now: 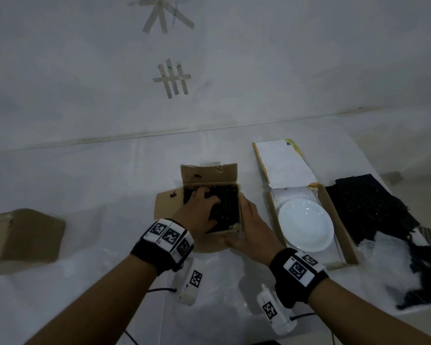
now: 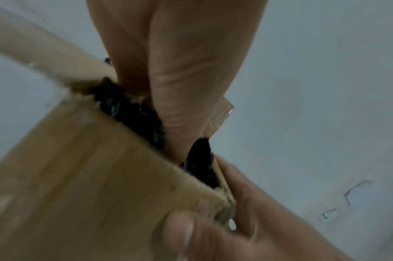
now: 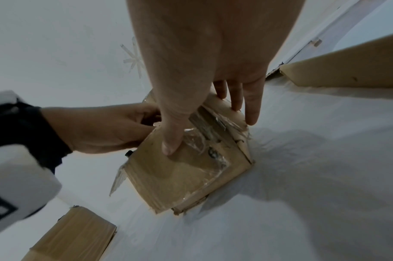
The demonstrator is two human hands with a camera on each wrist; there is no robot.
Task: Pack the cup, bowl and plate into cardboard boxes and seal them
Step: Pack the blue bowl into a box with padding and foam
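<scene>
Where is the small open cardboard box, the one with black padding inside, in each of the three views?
Head: small cardboard box at centre, left hand inside it.
Left wrist: lower left, brown wall below the fingers.
Right wrist: centre, on the white table.
Shared landmark: right hand holding the box's right side.

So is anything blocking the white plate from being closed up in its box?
Nothing visible does. The plate lies alone in its open flat box, the lid folded back behind it. Both hands are busy at the small box beside it.
</scene>
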